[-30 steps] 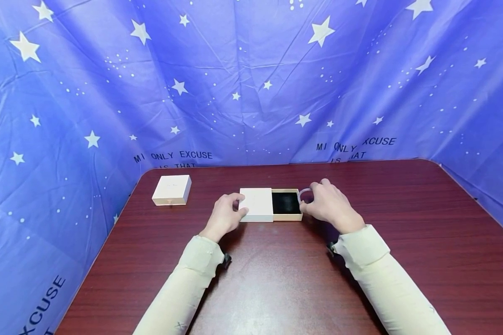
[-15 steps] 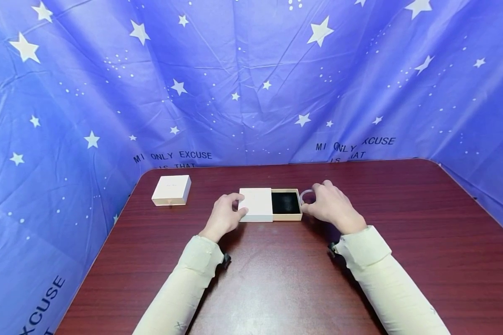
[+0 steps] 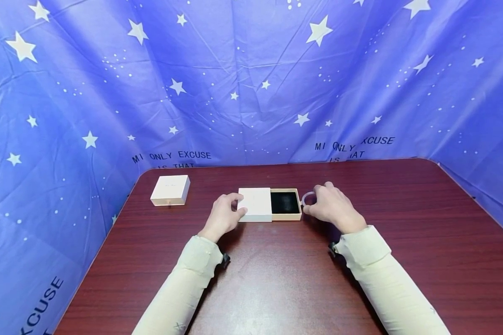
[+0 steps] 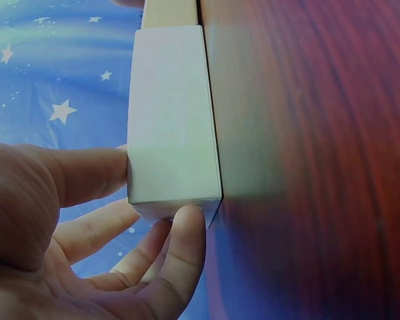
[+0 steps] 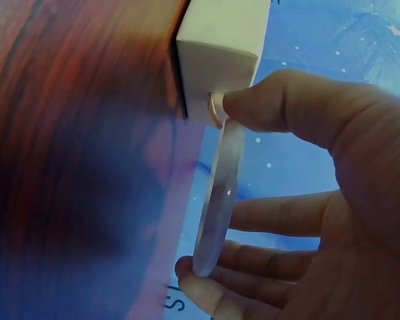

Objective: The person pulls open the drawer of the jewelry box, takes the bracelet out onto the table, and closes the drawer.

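Pale ring [image 5: 221, 193], standing on edge in the right hand [image 3: 333, 207] — thumb and fingertips curled to opposite edges — beside the drawer [image 3: 287, 217]. The left hand, [image 3: 222, 214] half closed, grips the near end of the white sleeve [image 3: 254, 204]; the drawer juts out between the 2 hands. The right thumb lies so near the pull loop [image 5: 215, 110] that contact is unclear: it could snag and drag the drawer. The ring looks smooth — a loosened pinch might drop it.

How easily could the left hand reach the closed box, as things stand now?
Probably yes, quite easily: nothing visible stands between the left hand and the closed box. It would first have to let go of the open box, whose end it grips.
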Demonstrator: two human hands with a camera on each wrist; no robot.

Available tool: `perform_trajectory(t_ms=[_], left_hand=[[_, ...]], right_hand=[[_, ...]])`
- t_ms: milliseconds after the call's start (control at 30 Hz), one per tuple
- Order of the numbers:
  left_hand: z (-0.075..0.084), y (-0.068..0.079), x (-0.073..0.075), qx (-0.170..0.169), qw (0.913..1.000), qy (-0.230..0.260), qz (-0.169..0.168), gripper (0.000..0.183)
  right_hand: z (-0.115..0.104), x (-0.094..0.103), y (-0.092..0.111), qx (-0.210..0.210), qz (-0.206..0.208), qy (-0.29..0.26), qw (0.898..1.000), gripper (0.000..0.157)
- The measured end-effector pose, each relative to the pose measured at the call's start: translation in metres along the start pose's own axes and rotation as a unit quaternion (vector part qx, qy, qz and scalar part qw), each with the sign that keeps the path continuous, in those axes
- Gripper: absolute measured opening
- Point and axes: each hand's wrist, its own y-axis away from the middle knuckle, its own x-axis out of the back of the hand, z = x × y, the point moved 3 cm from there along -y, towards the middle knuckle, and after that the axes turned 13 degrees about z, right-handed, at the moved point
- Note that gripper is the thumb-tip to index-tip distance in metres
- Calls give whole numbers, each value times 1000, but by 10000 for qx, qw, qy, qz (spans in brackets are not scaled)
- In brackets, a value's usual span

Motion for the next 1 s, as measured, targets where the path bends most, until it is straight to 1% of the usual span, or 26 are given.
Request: perform_trajectory(t_ms=[233,433,1000], left_hand=[[0,0,1,33,10000,21,-2,37],[0,0,0,82,10000,20,-26,37],[1,1,0,20,10000,-37,-14,37]], right_hand=[[1,-3,0,-57,-97,30,9999,47],[2,-4,1,-128,-165,15,9998,51],[6,-7,2,-227,-304,168,9991,51]])
